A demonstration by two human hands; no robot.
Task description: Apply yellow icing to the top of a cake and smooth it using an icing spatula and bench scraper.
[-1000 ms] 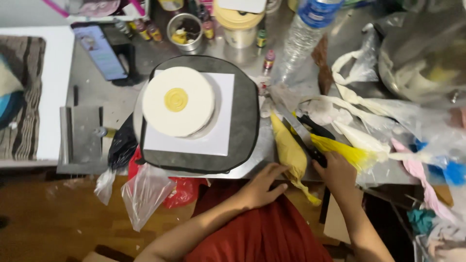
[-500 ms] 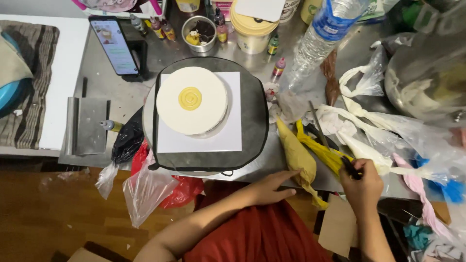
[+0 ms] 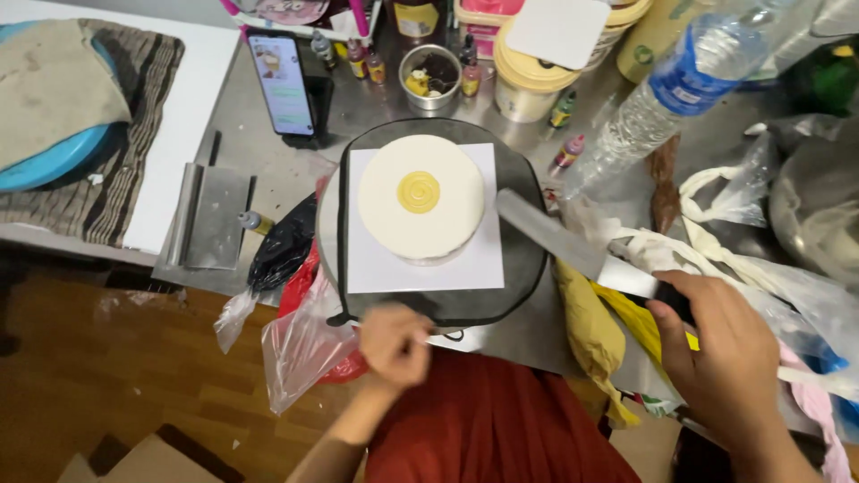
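A round white cake (image 3: 420,199) with a yellow swirl on top sits on a white square board on a dark turntable (image 3: 528,259). My right hand (image 3: 716,358) grips the black handle of a long metal spatula (image 3: 553,234), whose blade points toward the cake's right side without touching it. My left hand (image 3: 394,344) is curled at the turntable's near edge, fingers closed; whether it holds something I cannot tell.
A phone (image 3: 284,82) stands at the back left beside a metal scraper (image 3: 213,217). Small colour bottles, a metal cup (image 3: 429,76), tubs and a water bottle (image 3: 667,98) line the back. Piping bags and plastic bags (image 3: 300,344) crowd the right and front.
My right hand lifted the spatula out of the clutter on the right and swung its blade toward the cake. My left hand moved left to the turntable's near edge.
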